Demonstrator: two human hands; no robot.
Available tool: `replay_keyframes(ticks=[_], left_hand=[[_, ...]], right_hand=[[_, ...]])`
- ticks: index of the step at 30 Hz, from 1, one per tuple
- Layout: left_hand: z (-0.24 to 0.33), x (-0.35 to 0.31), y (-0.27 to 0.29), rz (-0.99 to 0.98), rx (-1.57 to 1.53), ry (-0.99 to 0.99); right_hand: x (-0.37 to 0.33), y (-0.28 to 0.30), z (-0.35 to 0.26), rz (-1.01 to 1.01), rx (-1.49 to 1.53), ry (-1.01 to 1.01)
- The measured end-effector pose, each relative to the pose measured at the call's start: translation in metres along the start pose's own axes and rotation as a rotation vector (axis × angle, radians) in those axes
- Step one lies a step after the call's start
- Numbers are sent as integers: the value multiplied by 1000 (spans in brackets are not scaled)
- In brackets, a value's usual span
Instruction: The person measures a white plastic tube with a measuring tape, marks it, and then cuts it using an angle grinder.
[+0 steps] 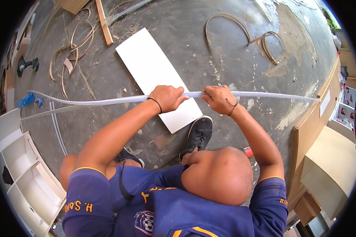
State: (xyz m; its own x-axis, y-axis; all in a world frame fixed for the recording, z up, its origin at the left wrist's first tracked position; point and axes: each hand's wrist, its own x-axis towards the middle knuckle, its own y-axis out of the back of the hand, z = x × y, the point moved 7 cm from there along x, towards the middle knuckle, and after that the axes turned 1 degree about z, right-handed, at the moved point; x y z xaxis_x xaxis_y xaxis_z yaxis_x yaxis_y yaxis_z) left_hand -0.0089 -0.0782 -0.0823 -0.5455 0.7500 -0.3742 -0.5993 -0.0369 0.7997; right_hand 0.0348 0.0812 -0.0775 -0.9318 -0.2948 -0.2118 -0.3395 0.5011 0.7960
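Observation:
A long, thin white strip [118, 100] stretches across the view, bending at its left end and reaching the wooden board on the right. My left hand [166, 98] is closed round it, left of the strip's middle. A short gap to the right, my right hand [219, 99] also grips the strip, fingers curled over it. Below the hands a white rectangular panel [146, 55] lies slantwise on the floor, its near corner beside my dark shoe [199, 132]. Whether the strip touches the panel I cannot tell.
Loose coils of thin brown strip [73, 47] lie far left, with another coil [229, 15] far right. A wooden batten [104, 21] rests at the top. A cordless drill [27, 65] stands at left, above a white shelf unit [25, 173]. Wooden boards [314, 130] line the right.

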Motion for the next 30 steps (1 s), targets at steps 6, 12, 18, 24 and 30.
replay_keyframes(ticks=[6,12,18,24,30], left_hand=[[5,0,-4,-15,-20,44],[6,-2,-5,3,-15,23],[8,6,-7,3,-53,-33],[-36,-5,12,-26,-7,-58],[-20,-4,12,-46,-25,-74]], right_hand=[[0,-2,-4,25,-14,-6],[0,-3,-10,-18,-16,-50],[9,-13,-21,39,52,80],[1,29,4,41,-39,24],[15,14,-14,60,-35,68]])
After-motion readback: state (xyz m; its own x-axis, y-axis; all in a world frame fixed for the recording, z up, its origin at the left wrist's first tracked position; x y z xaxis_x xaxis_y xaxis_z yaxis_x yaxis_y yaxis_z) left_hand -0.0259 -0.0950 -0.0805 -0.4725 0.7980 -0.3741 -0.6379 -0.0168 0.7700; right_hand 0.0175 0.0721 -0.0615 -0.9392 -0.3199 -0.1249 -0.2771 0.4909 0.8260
